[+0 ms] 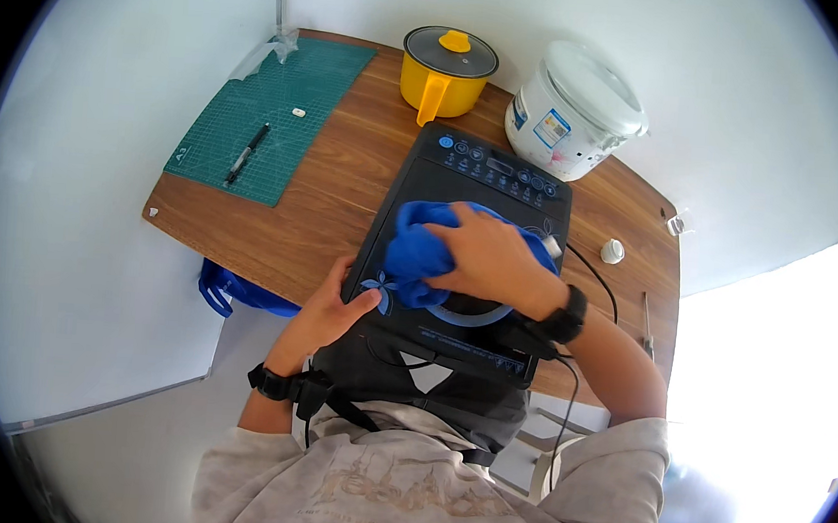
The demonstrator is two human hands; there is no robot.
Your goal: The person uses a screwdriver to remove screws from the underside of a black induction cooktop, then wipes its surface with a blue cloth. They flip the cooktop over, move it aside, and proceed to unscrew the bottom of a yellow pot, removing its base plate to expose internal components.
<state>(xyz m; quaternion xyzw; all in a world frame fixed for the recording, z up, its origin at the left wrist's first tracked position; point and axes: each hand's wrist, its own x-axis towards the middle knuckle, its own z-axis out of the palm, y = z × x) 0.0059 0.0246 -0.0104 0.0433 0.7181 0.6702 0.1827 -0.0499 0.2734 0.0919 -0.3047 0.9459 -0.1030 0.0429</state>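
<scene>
A black induction cooker (407, 178) with a touch panel at its far end lies on the wooden table, reaching over the near edge. My right hand (492, 252) presses a bunched blue cloth (418, 242) onto its top, fingers closed around the folds. The cloth covers part of the ring printed on the plate. At the cooker's left edge my left hand (326, 311) grips the rim, thumb on top and the other fingers partly hidden along the side. A small white piece (551, 246) shows beside the cloth, near my right wrist.
Behind the cooker stand a yellow pot (443, 83) with a glass lid and a white rice cooker (575, 112). A green cutting mat (253, 138) with a pen (248, 154) lies left. At right are a small white jar (612, 251), a screwdriver (648, 328) and a black cable (597, 274).
</scene>
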